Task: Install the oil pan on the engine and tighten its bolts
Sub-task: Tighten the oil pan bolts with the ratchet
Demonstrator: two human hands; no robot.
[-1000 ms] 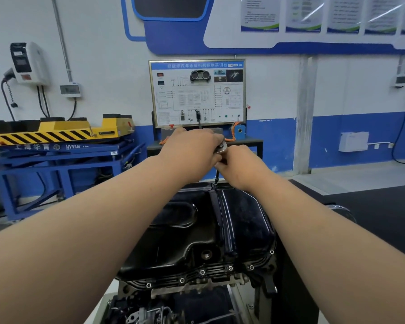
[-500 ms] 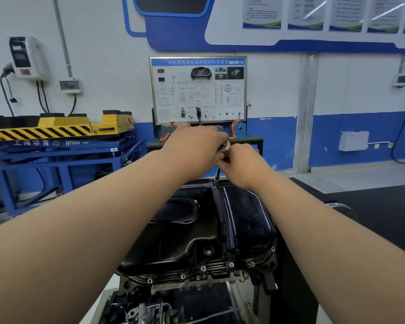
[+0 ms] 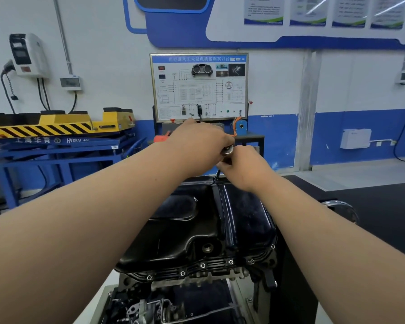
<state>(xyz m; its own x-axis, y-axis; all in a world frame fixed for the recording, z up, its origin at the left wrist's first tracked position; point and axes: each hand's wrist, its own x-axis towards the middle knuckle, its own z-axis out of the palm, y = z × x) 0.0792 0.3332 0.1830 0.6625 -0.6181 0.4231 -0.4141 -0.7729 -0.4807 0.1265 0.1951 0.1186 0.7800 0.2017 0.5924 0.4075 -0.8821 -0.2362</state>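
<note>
Little has shifted since the earlier frames: both of your hands remain at the far end of the oil pan point(image 3: 197, 230), and the ratchet point(image 3: 228, 150) has crept only slightly to the right.

The pan is seated on the engine point(image 3: 173, 305). Its long axis runs from you toward the wall, and its sump faces up.

Your left hand point(image 3: 197, 146) is closed over the ratchet handle, which it hides. Only the round head shows at your knuckles. By the lie of your fist, the handle appears to run left from the head.

Your right hand point(image 3: 243, 169) is just beside and below the left, its fingers curled round the top of the extension bar point(image 3: 218, 173). The bar stands near upright, leaning slightly, and points down at the pan's far flange. The bolt beneath it is not visible.

Bolts point(image 3: 203, 265) already sit along the near flange. Their tightness cannot be judged.

The next swing turns on keeping the bar in line with the bolt axis.
</note>
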